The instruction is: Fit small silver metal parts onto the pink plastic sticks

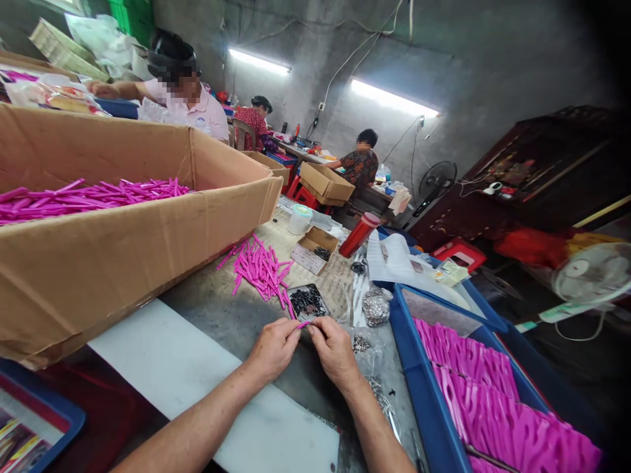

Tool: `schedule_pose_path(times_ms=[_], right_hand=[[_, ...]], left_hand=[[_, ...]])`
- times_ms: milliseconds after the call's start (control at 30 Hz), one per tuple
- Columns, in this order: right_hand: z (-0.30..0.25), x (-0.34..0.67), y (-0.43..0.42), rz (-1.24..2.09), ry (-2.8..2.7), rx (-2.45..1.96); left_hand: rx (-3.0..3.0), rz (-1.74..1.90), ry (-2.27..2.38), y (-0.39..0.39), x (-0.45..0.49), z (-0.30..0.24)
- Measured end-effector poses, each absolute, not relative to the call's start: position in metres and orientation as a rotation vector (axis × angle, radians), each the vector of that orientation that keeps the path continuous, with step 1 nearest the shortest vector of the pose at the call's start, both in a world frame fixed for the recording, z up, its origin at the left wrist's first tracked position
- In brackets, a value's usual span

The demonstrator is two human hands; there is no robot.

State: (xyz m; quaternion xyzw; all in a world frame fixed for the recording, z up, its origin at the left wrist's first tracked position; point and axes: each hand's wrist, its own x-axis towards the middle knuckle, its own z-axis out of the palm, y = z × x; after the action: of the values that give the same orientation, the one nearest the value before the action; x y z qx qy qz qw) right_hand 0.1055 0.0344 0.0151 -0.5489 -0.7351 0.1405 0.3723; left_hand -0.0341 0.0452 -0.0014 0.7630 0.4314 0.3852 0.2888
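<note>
Small-parts workshop, bare grey wall [305, 89]. On worktable [211, 305]: heap of pink sticks [259, 266], shallow tray [323, 301] of black pieces [304, 297]. Left of worktable: carton [123, 263] of pink sticks. Right of worktable: blue crate [415, 371] of pink parts [473, 387]. Beyond worktable: three co-workers [211, 115], tube lights [394, 98].

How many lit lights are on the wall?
2. One light is left of centre on the wall; the other is to its right, lower in view. More may be hidden.
</note>
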Motion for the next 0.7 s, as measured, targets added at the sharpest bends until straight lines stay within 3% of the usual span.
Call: schedule_pose_path(times_ms=[367,700], right_hand=[[0.0141,0.1072,0.0378,0.628,-1.724,-1.467],[0.0165,0.106,0.0403,0.645,-1.692,-1.456]], left_hand=[[2.066,1.007,1.175,0.0441,-0.0346,-0.0016],[2.063,1.007,1.167,0.0437,-0.034,-0.0018]])
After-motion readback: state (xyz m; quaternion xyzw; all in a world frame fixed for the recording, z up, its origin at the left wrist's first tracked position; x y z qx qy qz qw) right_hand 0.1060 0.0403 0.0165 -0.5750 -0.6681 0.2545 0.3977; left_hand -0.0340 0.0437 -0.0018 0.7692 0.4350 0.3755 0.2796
